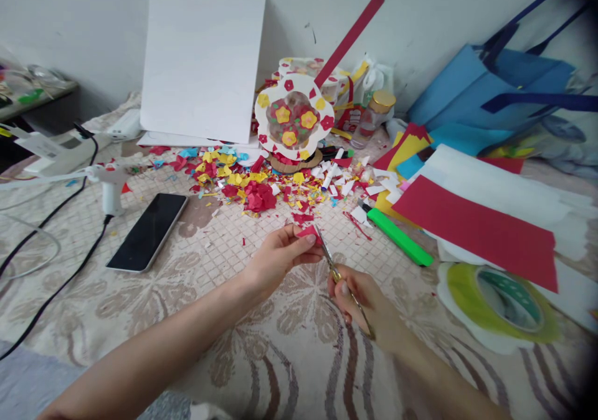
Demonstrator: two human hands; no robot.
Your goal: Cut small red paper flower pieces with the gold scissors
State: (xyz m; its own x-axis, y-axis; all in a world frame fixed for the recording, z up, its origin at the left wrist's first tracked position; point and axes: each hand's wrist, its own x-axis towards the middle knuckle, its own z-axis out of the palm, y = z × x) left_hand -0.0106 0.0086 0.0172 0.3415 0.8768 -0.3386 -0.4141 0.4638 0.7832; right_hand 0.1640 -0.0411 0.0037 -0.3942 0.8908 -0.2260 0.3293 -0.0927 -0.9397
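Note:
My left hand (284, 255) pinches a small piece of red paper (309, 232) between thumb and fingers, just above the patterned cloth (280, 345). My right hand (362, 301) is closed round the handles of small gold scissors (327, 255), whose blades reach up into the red piece. Beyond my hands lies a heap of red, yellow and blue paper scraps (247, 183). Behind the heap stands a white flower-shaped craft (293, 118) decorated with red and yellow paper flowers.
A black phone (148, 230) and a white glue gun (111, 186) with its cable lie at the left. To the right are a green marker (399, 238), red and white paper sheets (476, 227), a tape roll (502, 298) and a blue bag (495, 90). A white board (203, 65) leans on the wall.

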